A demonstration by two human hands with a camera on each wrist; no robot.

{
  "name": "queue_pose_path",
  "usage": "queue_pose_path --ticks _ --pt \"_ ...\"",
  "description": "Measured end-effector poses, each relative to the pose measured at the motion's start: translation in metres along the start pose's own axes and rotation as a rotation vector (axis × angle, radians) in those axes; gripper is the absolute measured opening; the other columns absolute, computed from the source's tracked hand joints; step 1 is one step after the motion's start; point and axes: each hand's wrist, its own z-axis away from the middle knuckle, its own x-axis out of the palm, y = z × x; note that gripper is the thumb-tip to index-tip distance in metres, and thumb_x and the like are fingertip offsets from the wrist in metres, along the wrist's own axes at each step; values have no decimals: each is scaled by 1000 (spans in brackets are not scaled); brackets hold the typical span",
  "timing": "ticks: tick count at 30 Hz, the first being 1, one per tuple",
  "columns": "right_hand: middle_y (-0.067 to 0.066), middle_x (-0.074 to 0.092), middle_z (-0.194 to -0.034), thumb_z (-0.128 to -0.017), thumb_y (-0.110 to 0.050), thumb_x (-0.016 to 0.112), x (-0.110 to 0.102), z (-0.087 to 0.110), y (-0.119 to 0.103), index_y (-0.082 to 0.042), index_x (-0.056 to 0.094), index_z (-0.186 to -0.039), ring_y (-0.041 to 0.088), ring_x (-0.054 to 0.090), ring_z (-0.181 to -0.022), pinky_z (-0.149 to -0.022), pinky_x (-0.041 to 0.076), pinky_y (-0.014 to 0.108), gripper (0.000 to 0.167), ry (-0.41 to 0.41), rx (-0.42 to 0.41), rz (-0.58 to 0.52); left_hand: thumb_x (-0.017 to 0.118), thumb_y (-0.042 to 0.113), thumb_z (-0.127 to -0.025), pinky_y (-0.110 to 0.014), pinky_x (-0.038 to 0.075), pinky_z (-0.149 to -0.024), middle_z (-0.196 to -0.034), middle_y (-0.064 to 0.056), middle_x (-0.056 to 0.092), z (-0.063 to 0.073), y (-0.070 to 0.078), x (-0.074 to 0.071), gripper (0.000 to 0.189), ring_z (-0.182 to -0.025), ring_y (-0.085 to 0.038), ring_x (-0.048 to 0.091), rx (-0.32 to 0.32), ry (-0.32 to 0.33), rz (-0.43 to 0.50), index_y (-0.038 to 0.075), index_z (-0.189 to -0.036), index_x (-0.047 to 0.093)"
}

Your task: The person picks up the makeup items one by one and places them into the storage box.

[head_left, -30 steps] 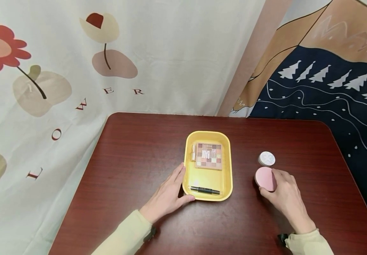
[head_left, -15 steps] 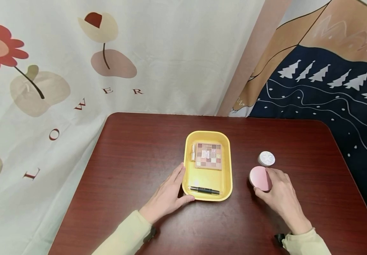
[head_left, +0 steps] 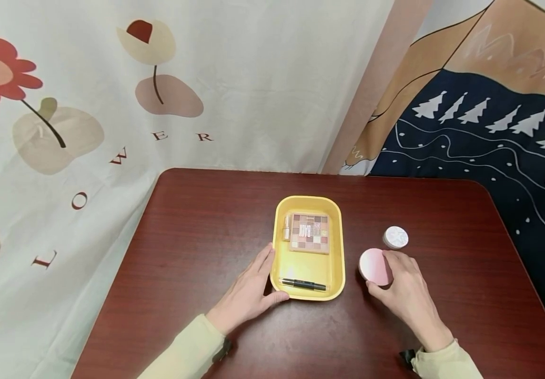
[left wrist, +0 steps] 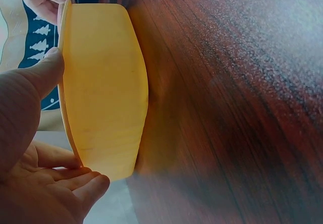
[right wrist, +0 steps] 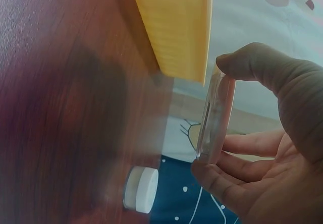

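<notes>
Disc (head_left: pixel 375 267), round, flat and pink, is pinched in the right grip (head_left: pixel 406 292), near the yellow plastic tray (head_left: pixel 309 266). Holding it level seems best, while the straight-fingered left grip (head_left: pixel 249 295) steadies the tray.

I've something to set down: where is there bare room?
The table is bare left of the yellow tray, beyond the left sleeve, and between that and the right sleeve. Also free: the tray between palette and black pen. Crowded: right of the tray, where the right hand's grip holds the pink case near the white jar.
</notes>
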Motion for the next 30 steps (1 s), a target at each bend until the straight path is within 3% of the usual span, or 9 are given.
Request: queue_pose_path --ticks 9,18,30 --pt "27 65 -118 -60 -11 89 3 1 -8 12 65 -120 44 58 -108 -83 52 59 68 10 -29 -17 81 48 -88 -47 33 -120 -169 -17 25 0 0 -1 103 -154 -29 30 -30 -33 8 -4 -160 29" --pt "26 65 -117 -59 -9 89 5 0 -17 11 65 -120 42 59 -107 -82 53 56 69 17 -69 -41 84 44 -86 -49 35 -119 -167 -20 28 1 0 0 102 -152 -33 33 0 3 11 -7 -158 32" --pt "24 66 -114 -58 -10 91 11 -2 -26 11 65 -120 39 60 -103 -81 55 52 70 4 -137 -30 82 46 -87 -48 34 -120 -168 -20 27 0 1 0 102 -153 -32 32 -9 -8 10 -6 -159 30"
